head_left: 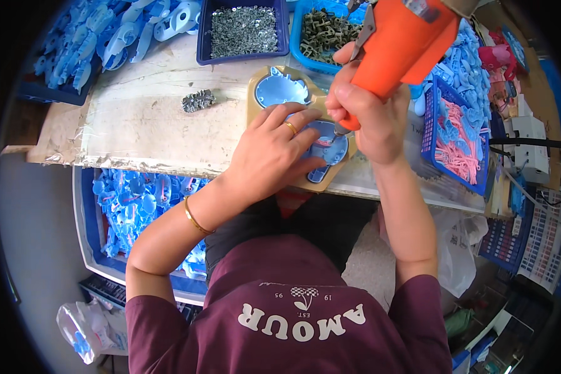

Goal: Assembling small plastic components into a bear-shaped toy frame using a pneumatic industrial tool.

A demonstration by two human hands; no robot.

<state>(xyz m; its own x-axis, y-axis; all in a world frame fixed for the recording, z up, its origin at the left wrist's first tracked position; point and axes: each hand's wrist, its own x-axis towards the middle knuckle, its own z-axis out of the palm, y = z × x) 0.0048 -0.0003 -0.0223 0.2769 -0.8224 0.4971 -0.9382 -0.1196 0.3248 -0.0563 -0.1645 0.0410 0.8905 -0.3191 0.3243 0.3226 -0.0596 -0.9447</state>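
Observation:
My right hand point(374, 121) is wrapped round an orange electric screwdriver point(385, 53), its tip pointing down into a blue plastic shell point(335, 149). A small pink piece shows inside that shell. The shell sits in a tan jig point(255, 87) on the table. Across the jig lies my left hand point(277, 146), palm down with fingers apart, its fingertips and thumb at the shell's left edge and covering part of it. A second blue shell point(280, 88) rests in the jig's far hollow, just beyond my left fingers. Whether a screw is on the tip cannot be made out.
Small metal parts fill a dark blue tray point(201, 37); a light blue tray point(295, 47) holds brownish clips. A dark clump of small parts point(198, 101) lies on the table point(149, 134). Blue parts pile at far left. A basket point(429, 134) holds pink strips; a crate point(84, 206) stands below.

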